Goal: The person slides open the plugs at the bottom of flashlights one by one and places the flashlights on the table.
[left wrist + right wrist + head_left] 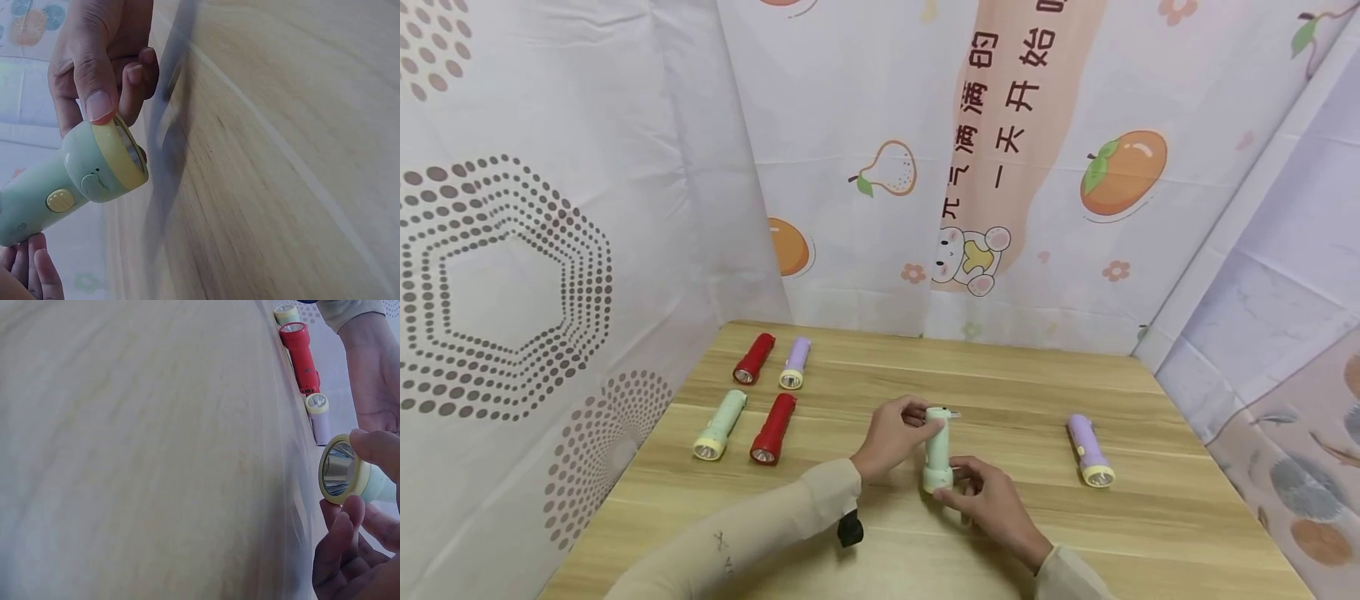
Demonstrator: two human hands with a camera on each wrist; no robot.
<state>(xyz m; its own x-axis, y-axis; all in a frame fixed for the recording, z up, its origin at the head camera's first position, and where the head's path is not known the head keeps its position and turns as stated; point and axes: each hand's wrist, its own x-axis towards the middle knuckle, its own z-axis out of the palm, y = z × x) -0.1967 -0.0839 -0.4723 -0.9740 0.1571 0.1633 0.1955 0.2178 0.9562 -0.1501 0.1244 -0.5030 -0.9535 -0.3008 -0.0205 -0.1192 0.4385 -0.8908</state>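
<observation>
A pale green flashlight with a yellow rim is held between both hands above the table. My left hand pinches its tail end, where a small metal prong sticks out to the right. At the lamp end, my right hand grips the head with thumb and fingers. The left wrist view shows the flashlight's yellow button and the right thumb on the yellow rim. In the right wrist view the reflector faces the camera, with the right hand's fingers around its edge.
Two red flashlights, a green flashlight and a purple flashlight lie at the left of the wooden table. Another purple flashlight lies at the right. Patterned curtains hang behind and beside the table.
</observation>
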